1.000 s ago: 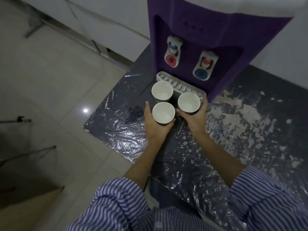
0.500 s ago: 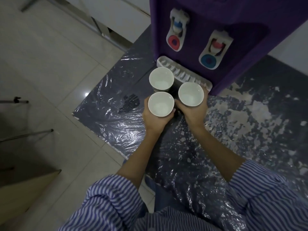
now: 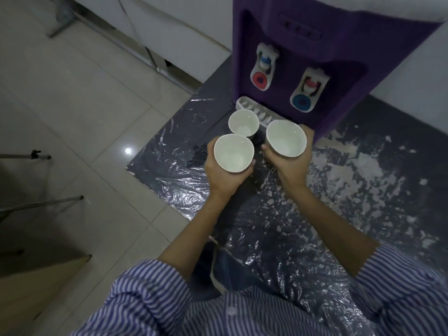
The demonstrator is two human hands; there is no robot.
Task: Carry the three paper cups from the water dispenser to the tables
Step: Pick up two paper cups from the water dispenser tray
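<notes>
Left hand [image 3: 224, 177] grips one paper cup [image 3: 234, 152]; right hand [image 3: 289, 166] grips another [image 3: 286, 138]; third cup [image 3: 243, 122] stands by the dispenser's drip tray [image 3: 244, 107].

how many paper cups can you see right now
3: one cup in the left hand at, one in the right hand at, one unheld by the drip tray at.

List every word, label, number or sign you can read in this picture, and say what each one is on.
None can be read.
The water dispenser has a dark panel of small marks above the taps: too blurred to read.
The red tap and blue tap bear only coloured discs, no lettering.
The three paper cups look plain white.
</notes>
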